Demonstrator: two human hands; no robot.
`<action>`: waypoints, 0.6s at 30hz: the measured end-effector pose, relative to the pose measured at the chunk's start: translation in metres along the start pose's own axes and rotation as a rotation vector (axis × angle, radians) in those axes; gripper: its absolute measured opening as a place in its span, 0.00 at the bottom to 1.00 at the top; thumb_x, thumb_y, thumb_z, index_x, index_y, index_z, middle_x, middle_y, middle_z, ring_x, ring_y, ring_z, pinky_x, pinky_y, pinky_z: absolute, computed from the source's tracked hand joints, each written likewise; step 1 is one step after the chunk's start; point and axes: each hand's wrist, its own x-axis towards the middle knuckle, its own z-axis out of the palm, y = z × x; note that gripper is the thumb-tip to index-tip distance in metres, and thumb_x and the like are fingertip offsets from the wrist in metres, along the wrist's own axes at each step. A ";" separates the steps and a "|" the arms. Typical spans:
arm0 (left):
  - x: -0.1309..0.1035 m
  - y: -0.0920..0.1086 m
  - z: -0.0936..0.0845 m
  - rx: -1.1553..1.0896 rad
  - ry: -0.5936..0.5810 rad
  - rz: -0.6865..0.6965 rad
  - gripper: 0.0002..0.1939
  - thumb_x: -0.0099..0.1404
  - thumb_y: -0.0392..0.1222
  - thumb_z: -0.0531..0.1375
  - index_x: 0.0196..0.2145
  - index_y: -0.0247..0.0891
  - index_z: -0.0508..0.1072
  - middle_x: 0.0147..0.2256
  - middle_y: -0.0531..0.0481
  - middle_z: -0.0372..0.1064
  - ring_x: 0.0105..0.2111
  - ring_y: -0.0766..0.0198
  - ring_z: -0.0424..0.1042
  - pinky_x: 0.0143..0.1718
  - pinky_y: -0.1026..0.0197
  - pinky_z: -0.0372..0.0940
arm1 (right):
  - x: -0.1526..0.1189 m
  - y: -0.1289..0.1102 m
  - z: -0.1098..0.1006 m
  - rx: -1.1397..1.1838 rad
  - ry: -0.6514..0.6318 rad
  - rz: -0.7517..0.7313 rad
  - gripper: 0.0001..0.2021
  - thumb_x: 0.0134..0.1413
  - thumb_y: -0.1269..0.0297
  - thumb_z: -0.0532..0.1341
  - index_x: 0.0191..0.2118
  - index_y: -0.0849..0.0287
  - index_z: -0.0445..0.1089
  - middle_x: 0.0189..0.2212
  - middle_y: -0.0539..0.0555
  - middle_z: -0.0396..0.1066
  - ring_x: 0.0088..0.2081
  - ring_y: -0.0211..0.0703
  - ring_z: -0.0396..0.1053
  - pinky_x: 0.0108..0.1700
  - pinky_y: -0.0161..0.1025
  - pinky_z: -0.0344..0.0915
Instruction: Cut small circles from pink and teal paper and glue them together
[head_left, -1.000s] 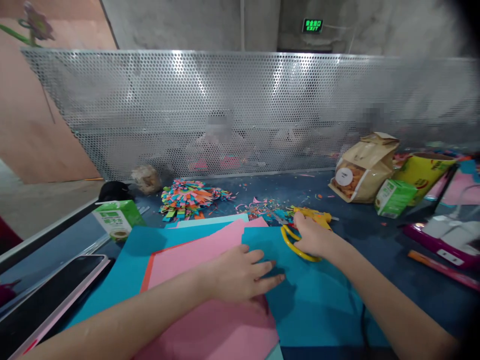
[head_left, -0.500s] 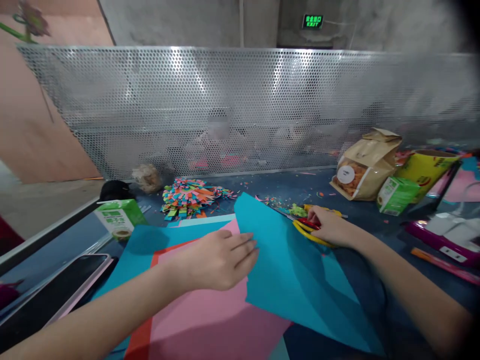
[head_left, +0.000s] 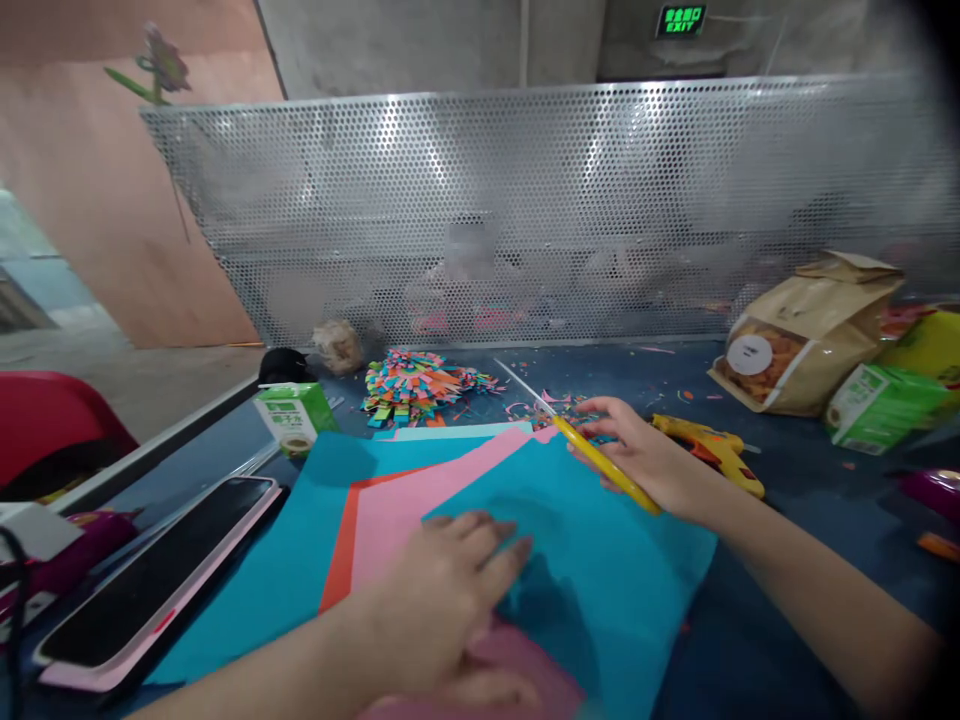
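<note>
The right hand [head_left: 630, 460] closes loosely around the handles of the yellow scissors [head_left: 600, 462], fingers partly curled. The blades point toward the table's far edge and a little left; seen edge-on, they do not show how far they are parted. The left hand [head_left: 454, 580] is blurred, its thumb wide of its slightly spread fingers, over the near part of the paper; whether it presses on it, I cannot tell.

The scissors lie across the far edge of the right blue sheet [head_left: 630, 560], beyond and to the right of the left hand. Two blue sheets show, with a pink sheet [head_left: 390, 500] and a red sheet [head_left: 341, 560] between them.

One phone [head_left: 161, 570] lies near the left edge of the table [head_left: 720, 650]. Of two green cartons, one [head_left: 296, 415] stands by that edge, the other [head_left: 885, 408] at far right, beside one paper bag [head_left: 810, 340]. One glue gun [head_left: 709, 450] lies just beyond the right hand; one fringed paper pile [head_left: 412, 385] is toward the far edge.
</note>
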 end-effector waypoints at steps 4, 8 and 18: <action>-0.001 -0.018 -0.012 -0.051 -0.144 -0.556 0.46 0.59 0.70 0.51 0.61 0.28 0.60 0.54 0.30 0.68 0.51 0.41 0.69 0.47 0.42 0.66 | 0.004 -0.008 0.000 0.201 -0.054 0.028 0.29 0.45 0.54 0.61 0.52 0.55 0.51 0.36 0.53 0.68 0.19 0.34 0.62 0.17 0.35 0.60; -0.005 -0.016 -0.006 -0.062 -0.241 -0.679 0.61 0.46 0.77 0.56 0.65 0.30 0.52 0.62 0.27 0.55 0.61 0.32 0.55 0.57 0.33 0.54 | 0.007 -0.007 -0.009 0.185 -0.005 -0.001 0.32 0.44 0.47 0.61 0.53 0.53 0.50 0.34 0.51 0.66 0.19 0.37 0.65 0.19 0.37 0.63; -0.042 -0.038 0.009 -0.147 -0.361 -0.515 0.65 0.45 0.81 0.49 0.67 0.31 0.40 0.67 0.30 0.35 0.67 0.34 0.35 0.60 0.27 0.29 | -0.048 0.050 0.018 -0.270 0.053 -0.189 0.26 0.52 0.60 0.57 0.58 0.55 0.61 0.48 0.64 0.69 0.53 0.65 0.68 0.53 0.62 0.66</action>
